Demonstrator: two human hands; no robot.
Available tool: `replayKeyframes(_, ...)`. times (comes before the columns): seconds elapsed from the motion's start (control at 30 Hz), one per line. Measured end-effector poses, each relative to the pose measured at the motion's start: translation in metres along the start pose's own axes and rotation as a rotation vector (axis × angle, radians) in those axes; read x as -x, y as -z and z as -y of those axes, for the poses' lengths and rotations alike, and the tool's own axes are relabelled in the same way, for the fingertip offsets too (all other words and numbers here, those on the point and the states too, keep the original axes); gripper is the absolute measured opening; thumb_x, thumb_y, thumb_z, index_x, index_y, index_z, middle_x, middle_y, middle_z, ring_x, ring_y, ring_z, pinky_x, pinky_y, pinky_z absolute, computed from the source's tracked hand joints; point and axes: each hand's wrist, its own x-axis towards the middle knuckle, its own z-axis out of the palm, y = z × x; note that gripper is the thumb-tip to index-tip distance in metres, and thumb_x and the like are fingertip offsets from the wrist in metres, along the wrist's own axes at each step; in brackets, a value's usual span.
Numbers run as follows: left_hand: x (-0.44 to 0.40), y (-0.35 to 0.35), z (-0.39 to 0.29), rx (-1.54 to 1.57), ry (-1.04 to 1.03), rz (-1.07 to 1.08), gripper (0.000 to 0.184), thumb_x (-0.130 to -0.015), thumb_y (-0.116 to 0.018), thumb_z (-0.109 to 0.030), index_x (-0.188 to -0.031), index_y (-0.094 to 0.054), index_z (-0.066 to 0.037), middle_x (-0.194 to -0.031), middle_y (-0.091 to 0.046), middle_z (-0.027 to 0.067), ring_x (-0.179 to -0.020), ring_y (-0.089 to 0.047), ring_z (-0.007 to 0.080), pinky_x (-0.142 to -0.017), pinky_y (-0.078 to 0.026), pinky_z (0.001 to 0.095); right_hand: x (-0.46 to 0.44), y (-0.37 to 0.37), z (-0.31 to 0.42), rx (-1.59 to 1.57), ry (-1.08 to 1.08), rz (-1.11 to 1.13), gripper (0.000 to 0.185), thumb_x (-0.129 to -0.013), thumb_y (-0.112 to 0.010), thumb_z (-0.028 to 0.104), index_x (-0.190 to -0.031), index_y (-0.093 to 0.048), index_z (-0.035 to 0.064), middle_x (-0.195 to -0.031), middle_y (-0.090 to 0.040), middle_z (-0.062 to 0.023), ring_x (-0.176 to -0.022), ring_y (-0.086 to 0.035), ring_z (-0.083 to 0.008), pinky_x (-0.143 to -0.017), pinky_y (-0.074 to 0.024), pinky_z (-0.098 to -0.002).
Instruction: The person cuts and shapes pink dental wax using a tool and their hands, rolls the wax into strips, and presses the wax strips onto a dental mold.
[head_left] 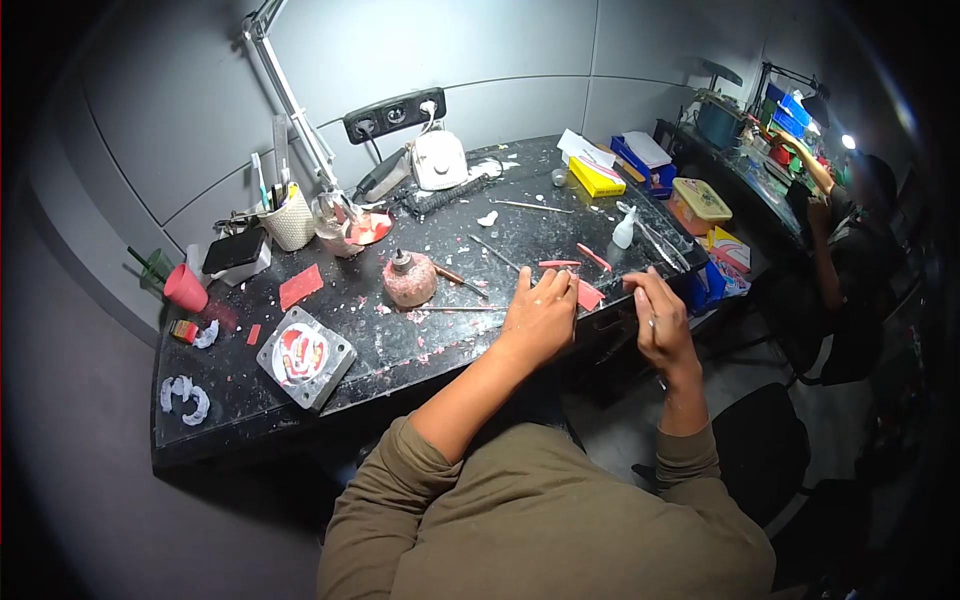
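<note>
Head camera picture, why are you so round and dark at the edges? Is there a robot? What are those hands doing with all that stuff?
No robot here, just a person's two bare hands. There is one picture, from a camera worn on that person's head, looking forward and down. The curved lines and dark corners probably come from a very wide lens.

The right hand seems to hold a thin tool. The left hand is curled at the table's front edge, beside a red piece; I can't tell whether it grips anything.

On the black table are a round pinkish jar, a square metal block with red and white inside, and a pale pot of tools. Farther off, another person sits at a second table.
</note>
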Motion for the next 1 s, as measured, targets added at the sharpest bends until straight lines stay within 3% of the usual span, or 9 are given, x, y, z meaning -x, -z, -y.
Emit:
replayKeyframes(0.07,0.000,0.001,-0.001,0.004,0.005,0.012,0.040,-0.096,-0.061,-0.017,-0.129,-0.067,0.004,-0.111,-0.067,0.0118,-0.111,-0.064,0.0272,-0.108,-0.040,0.0551,0.000,-0.018,-0.008,0.010,-0.041,-0.046,0.017,-0.101,-0.056,0.010,-0.107,-0.067,-0.0004,-0.095,-0.071,-0.0216,-0.090,-0.069,-0.0426,-0.089,-0.0552,-0.0495)
replayKeyframes(0.13,0.001,0.000,-0.001,0.004,0.012,0.020,0.042,-0.095,-0.061,-0.018,-0.130,-0.068,0.004,-0.113,-0.066,0.0110,-0.112,-0.063,0.0267,-0.109,-0.039,0.0554,-0.005,-0.031,-0.012,0.115,-0.153,0.134,0.013,-0.096,-0.062,0.012,-0.103,-0.067,0.0027,-0.093,-0.073,-0.0204,-0.090,-0.070,-0.0428,-0.083,-0.0544,-0.0496)
replayKeyframes(0.27,0.000,0.003,0.000,0.026,0.019,0.030,0.042,-0.095,-0.061,-0.018,-0.130,-0.068,0.004,-0.113,-0.067,0.0112,-0.112,-0.063,0.0268,-0.109,-0.040,0.0547,-0.007,-0.045,-0.016,0.021,-0.347,0.103,0.009,-0.089,-0.071,0.011,-0.094,-0.068,0.0035,-0.085,-0.071,-0.0214,-0.083,-0.071,-0.0426,-0.074,-0.0544,-0.0489)
replayKeyframes(0.4,0.001,0.001,0.000,0.015,0.013,0.027,0.041,-0.094,-0.062,-0.018,-0.129,-0.068,0.003,-0.114,-0.067,0.0112,-0.113,-0.063,0.0270,-0.109,-0.040,0.0546,-0.018,-0.042,-0.012,0.030,-0.418,-0.034,0.011,-0.092,-0.073,0.014,-0.091,-0.069,0.0034,-0.077,-0.070,-0.0209,-0.077,-0.071,-0.0430,-0.071,-0.0542,-0.0491)
replayKeyframes(0.53,0.001,0.001,0.000,0.028,-0.008,-0.011,0.035,-0.096,-0.062,-0.016,-0.126,-0.067,0.003,-0.111,-0.069,0.0135,-0.112,-0.064,0.0285,-0.106,-0.042,0.0544,-0.032,-0.051,-0.032,0.126,-0.343,-0.092,0.018,-0.092,-0.077,0.020,-0.089,-0.071,0.0041,-0.075,-0.070,-0.0207,-0.077,-0.071,-0.0437,-0.073,-0.0542,-0.0518)
replayKeyframes(0.67,0.002,0.001,0.002,0.084,0.004,-0.019,0.038,-0.097,-0.065,-0.022,-0.124,-0.068,0.004,-0.115,-0.070,0.0162,-0.116,-0.064,0.0308,-0.114,-0.039,0.0564,-0.038,-0.045,-0.039,0.182,-0.420,-0.126,0.029,-0.090,-0.080,0.025,-0.100,-0.069,0.0006,-0.087,-0.073,-0.0237,-0.087,-0.072,-0.0446,-0.078,-0.0544,-0.0517)
replayKeyframes(0.7,0.003,0.002,0.001,0.116,0.007,-0.023,0.039,-0.097,-0.067,-0.025,-0.123,-0.068,0.004,-0.116,-0.070,0.0173,-0.117,-0.064,0.0318,-0.117,-0.037,0.0572,-0.038,-0.040,-0.041,0.193,-0.527,-0.045,0.033,-0.091,-0.080,0.025,-0.107,-0.067,-0.0012,-0.099,-0.072,-0.0255,-0.097,-0.071,-0.0450,-0.085,-0.0544,-0.0508)
replayKeyframes(0.87,0.004,0.009,-0.001,0.188,-0.021,-0.089,0.037,-0.092,-0.074,-0.028,-0.114,-0.071,0.002,-0.120,-0.068,0.0174,-0.121,-0.062,0.0335,-0.120,-0.035,0.0579,-0.028,-0.036,-0.051,0.383,-0.526,-0.080,0.032,-0.092,-0.079,0.023,-0.112,-0.067,0.0002,-0.113,-0.069,-0.0244,-0.109,-0.067,-0.0425,-0.096,-0.0514,-0.0502)
replayKeyframes(1.0,0.006,0.024,0.000,0.284,0.011,0.018,0.026,-0.085,-0.078,-0.021,-0.106,-0.075,-0.005,-0.117,-0.066,0.0148,-0.120,-0.060,0.0341,-0.114,-0.038,0.0567,-0.019,-0.030,-0.045,0.407,-0.292,-0.092,0.027,-0.089,-0.080,0.018,-0.107,-0.069,0.0021,-0.112,-0.071,-0.0175,-0.112,-0.066,-0.0392,-0.100,-0.0493,-0.0505)
